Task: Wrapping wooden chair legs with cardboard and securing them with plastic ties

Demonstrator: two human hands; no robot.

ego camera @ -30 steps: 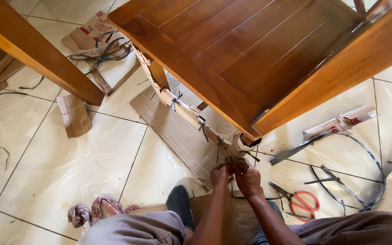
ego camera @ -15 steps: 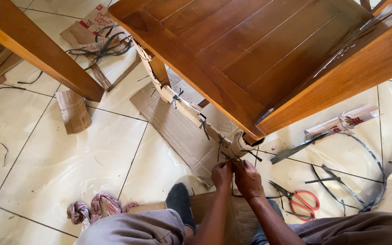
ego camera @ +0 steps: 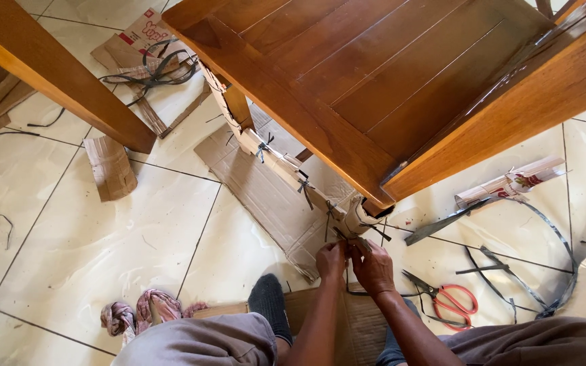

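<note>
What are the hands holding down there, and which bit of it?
Both hands, left hand and right hand, pinch the loose ends of a dark strap tied around the cardboard-wrapped chair leg.

Both forearms are bare, with no sleeves reaching into view, and the left hand (ego camera: 331, 260) and right hand (ego camera: 373, 266) wear no gloves, rings or watch. The legs are covered in grey-brown trousers (ego camera: 201, 342) of a plain, slightly creased cloth, seen over both knees at the bottom edge. A dark grey sock (ego camera: 268, 303) with a fine knitted texture covers one foot between the knees
</note>
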